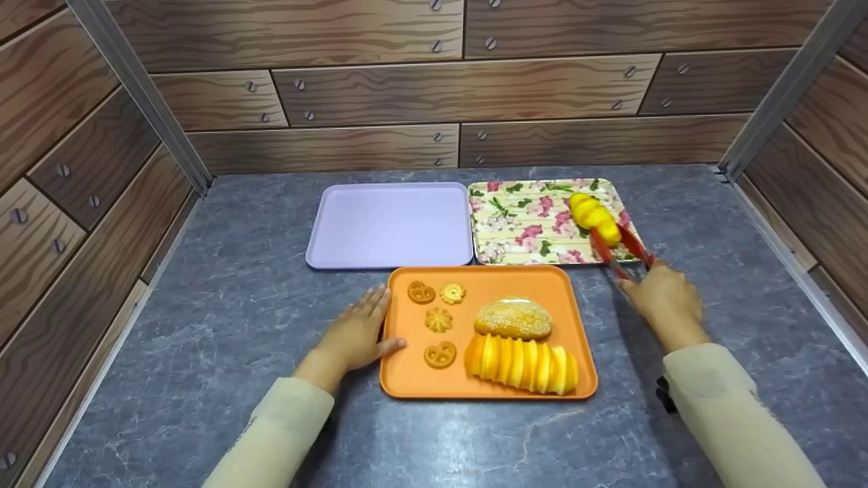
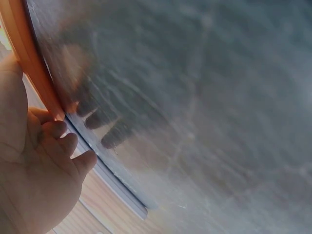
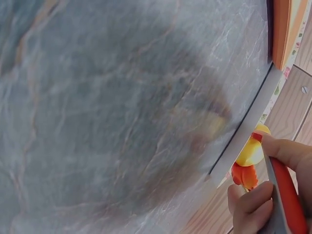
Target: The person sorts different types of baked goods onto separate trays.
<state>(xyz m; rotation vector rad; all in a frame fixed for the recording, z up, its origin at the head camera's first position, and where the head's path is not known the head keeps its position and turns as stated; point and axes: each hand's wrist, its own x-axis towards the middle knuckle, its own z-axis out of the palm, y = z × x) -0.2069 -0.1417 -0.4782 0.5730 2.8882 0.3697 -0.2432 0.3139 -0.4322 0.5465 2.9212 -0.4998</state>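
My right hand (image 1: 666,298) grips a pair of red tongs (image 1: 633,245), whose tips lie around the near end of a yellow twisted bread roll (image 1: 591,213). That roll is over the right part of the floral tray (image 1: 515,234); whether it rests on the tray or is lifted, I cannot tell. In the right wrist view the tongs (image 3: 287,195) show red and grey in the curled fingers. My left hand (image 1: 356,332) rests at the left edge of the orange tray (image 1: 488,274), thumb on the rim and fingers extended along the side.
On the orange tray lie a seeded bun (image 1: 513,317), a ridged yellow loaf (image 1: 522,364), two pretzel-shaped cookies (image 1: 440,354) and two flower-shaped cookies (image 1: 439,320). A lilac tray (image 1: 390,227) adjoins the floral one behind. Wood-patterned walls (image 1: 468,95) enclose the grey marbled table (image 1: 237,271).
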